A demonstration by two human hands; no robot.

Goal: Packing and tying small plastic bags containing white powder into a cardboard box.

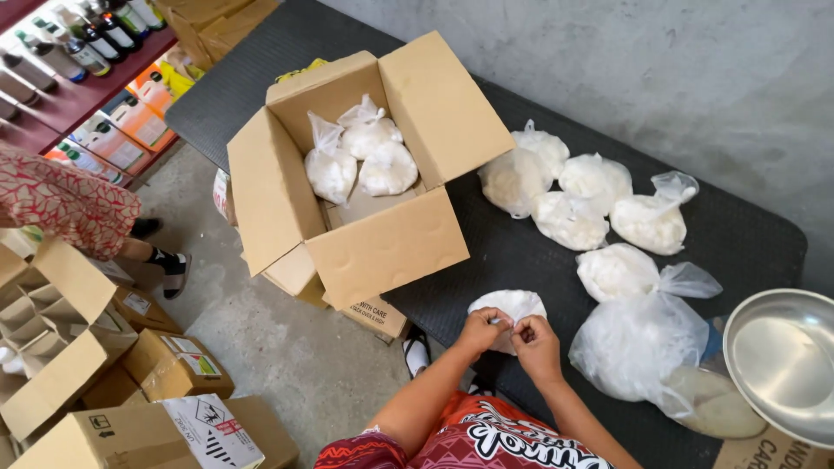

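In the head view, the left hand [480, 330] and right hand [536, 340] met at 6 o'clock, each grip pinched shut on the neck of a small clear plastic bag of white powder [514, 306] lying on the dark mesh-topped desk [747, 239]. At 11 o'clock stood an open brown cardboard box [382, 247] holding 3 tied bags [360, 156]. At 1 o'clock lay 5 filled bags [582, 195]; at 3 o'clock, a round steel bowl [782, 360].
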